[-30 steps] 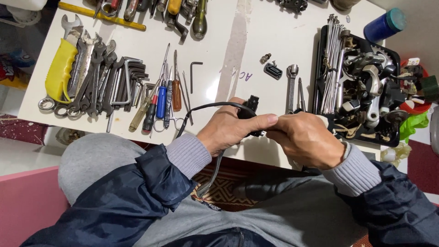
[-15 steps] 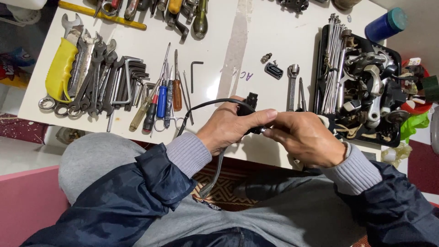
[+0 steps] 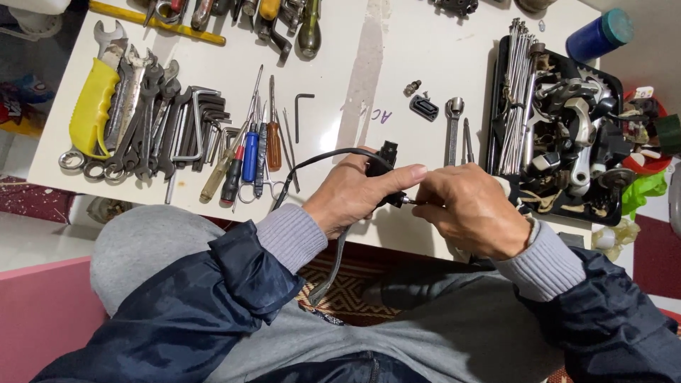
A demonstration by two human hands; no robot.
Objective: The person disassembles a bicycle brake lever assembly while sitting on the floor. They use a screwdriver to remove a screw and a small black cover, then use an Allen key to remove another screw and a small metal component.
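Left hand [image 3: 355, 195] closed around small black brake-lever part [image 3: 386, 159], held just above near edge of white table [image 3: 418, 50]. Black cable [image 3: 319, 157] arcs out of part to the left, then drops below table edge toward lap. Right hand [image 3: 472, 213] pinched shut on a thin metal tool or pin [image 3: 410, 201], tip touching the part's right end; exact kind of tool too small to tell.

Containers:
- Black tray [image 3: 496, 85] on right side of table, packed: bundle of thin steel spokes [image 3: 518, 92] along left wall, heap of silver and black metal bike parts [image 3: 574, 135] filling the rest.
- Red bowl [image 3: 649, 164] just right of tray, holding small mixed items; contents unclear.
- Blue can with teal lid [image 3: 599, 34] at far right corner, lid on, contents hidden.

Loose on table: small black cap [image 3: 423, 108] and silver bolt [image 3: 411, 87] just beyond the hands, open-end spanner [image 3: 452, 128] beside tray, row of screwdrivers [image 3: 252, 149], hex keys [image 3: 206, 113], wrenches [image 3: 142, 113], yellow-handled tool [image 3: 92, 106] at left.
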